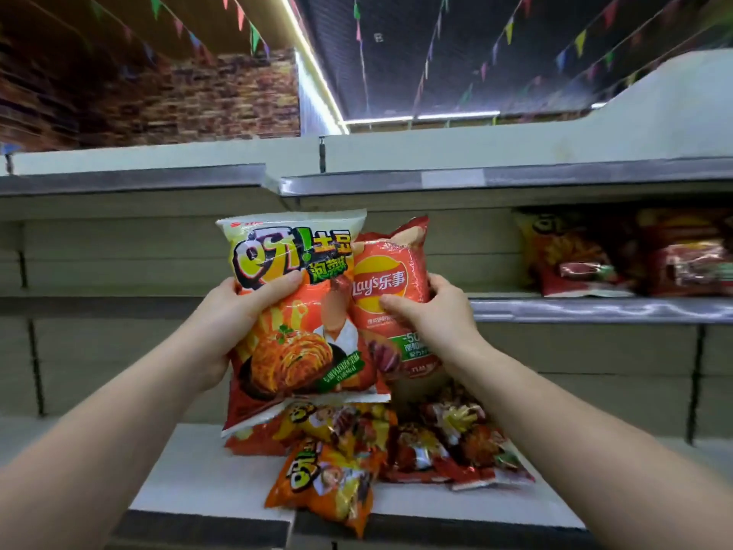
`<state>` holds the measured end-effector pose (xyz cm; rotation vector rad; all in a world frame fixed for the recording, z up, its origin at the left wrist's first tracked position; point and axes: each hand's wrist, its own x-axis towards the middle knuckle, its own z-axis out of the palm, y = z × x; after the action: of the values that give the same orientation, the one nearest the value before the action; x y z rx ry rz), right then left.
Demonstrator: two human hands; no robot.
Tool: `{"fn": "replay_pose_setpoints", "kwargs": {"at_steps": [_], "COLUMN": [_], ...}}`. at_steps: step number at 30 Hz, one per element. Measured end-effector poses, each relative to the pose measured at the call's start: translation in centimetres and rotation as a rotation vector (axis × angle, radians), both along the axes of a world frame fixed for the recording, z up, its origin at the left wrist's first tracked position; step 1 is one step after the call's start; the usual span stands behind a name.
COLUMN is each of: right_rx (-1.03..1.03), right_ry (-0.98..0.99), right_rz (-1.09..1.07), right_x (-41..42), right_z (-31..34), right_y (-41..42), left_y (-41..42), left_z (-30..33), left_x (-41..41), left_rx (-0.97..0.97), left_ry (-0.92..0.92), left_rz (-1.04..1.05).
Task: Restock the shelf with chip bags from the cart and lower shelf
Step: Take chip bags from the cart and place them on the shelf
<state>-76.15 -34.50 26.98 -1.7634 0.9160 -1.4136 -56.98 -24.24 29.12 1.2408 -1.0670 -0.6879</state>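
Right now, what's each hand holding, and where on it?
Left hand grips the kimchi-flavour chip bag at its left edge. Right hand grips the Lay's bag at its right side.

The large kimchi chip bag (295, 311) at the frame's centre is glossy printed plastic film, crinkled at its sealed edges. The red Lay's bag (390, 287) beside it has the same shiny, smooth film. Bags heaped at lower centre (357, 450) glint like foil. The shelf boards (198, 470) look like matt painted metal, pale and smooth; their front price rails (595, 311) appear semi-glossy grey plastic. The upper-left wall (178, 101) shows rough brick.
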Motion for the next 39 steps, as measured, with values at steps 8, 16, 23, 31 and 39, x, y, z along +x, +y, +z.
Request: {"fn": "replay_pose_setpoints", "kwargs": {"at_steps": [8,16,23,31,39], "right_rx": [-0.005,0.074,0.161,0.153,0.160], "right_ry": [0.007,-0.050,-0.137,-0.153,-0.074], "right_rz": [-0.153,-0.219,-0.315,-0.413,-0.431], "right_x": [-11.6,-18.3,-22.7,-25.0,-25.7], "right_z": [0.3,0.5,2.5,5.6,5.9], "right_y": [-1.5,-3.6,-7.3,-13.4,-18.3], "left_y": [-4.0,-6.7,-10.2,-16.2,-21.4], "left_z": [0.3,0.9,2.1,3.5,4.4], "left_x": [-10.7,-16.5,-18.8,-19.4,-19.6], "left_rx": [-0.006,0.013,0.029,0.048,0.079], "left_ry": [0.074,0.044,0.099,0.050,-0.036], "left_rz": [-0.171,-0.239,-0.324,-0.420,-0.479]}}
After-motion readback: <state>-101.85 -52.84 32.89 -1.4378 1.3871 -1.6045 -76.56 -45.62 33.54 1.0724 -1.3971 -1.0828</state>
